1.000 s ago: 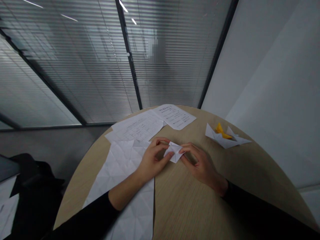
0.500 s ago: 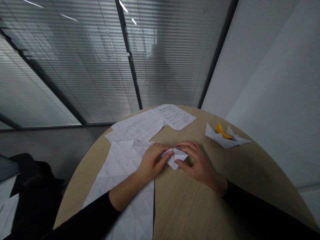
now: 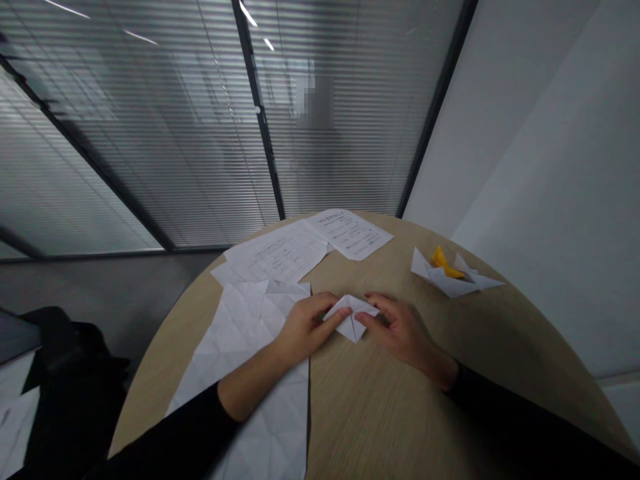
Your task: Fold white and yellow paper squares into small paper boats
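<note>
A small folded white paper piece (image 3: 351,316) lies flat on the round wooden table (image 3: 400,413), between both hands. My left hand (image 3: 303,327) pinches its left edge, fingers curled and pressed onto it. My right hand (image 3: 397,327) pinches and presses its right edge with the fingertips. Both arms are in black sleeves.
A large creased white sheet (image 3: 250,373) lies under my left forearm. Two printed sheets (image 3: 300,250) lie at the table's far edge. At the right sit a folded white paper (image 3: 457,280) and a small orange folded piece (image 3: 443,260). A dark bag (image 3: 60,373) sits left of the table.
The folded paper was held raised between both hands; it has since been laid flat on the table and both hands press on its edges.
</note>
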Available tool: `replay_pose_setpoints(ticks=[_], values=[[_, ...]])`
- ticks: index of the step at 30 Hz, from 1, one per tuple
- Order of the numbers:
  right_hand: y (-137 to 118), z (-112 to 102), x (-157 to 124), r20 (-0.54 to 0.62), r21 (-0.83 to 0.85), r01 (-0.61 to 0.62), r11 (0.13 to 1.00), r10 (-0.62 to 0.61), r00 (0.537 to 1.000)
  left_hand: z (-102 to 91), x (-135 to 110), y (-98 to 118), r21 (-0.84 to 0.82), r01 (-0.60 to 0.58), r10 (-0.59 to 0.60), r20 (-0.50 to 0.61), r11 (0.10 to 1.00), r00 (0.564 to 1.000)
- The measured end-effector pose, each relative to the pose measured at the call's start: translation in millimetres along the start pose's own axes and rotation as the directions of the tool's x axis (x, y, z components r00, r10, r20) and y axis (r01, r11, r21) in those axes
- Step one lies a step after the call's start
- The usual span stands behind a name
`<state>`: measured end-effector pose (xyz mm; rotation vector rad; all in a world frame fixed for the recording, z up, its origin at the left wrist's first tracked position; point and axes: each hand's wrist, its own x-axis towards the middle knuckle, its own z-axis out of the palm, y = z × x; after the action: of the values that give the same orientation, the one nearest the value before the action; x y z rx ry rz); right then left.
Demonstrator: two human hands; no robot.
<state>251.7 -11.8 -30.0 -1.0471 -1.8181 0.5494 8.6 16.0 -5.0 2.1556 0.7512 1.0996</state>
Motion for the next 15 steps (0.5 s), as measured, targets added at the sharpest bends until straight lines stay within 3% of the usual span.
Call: replay_pose_setpoints(ticks=[6, 15], values=[[-2.4, -3.0, 2.5, -0.059, 0.013, 0.028, 1.0, -0.027, 0.998, -1.3, -0.1, 3.1, 0.038, 0.023, -0.025, 0.034, 0.999, 0.999], [4.7, -2.1, 4.9, -0.176, 0.055, 0.03, 0.998, -0.02, 0.984, -5.0, 4.7, 4.4, -0.067, -0.006, -0.001, -0.109, 0.998, 0.994]])
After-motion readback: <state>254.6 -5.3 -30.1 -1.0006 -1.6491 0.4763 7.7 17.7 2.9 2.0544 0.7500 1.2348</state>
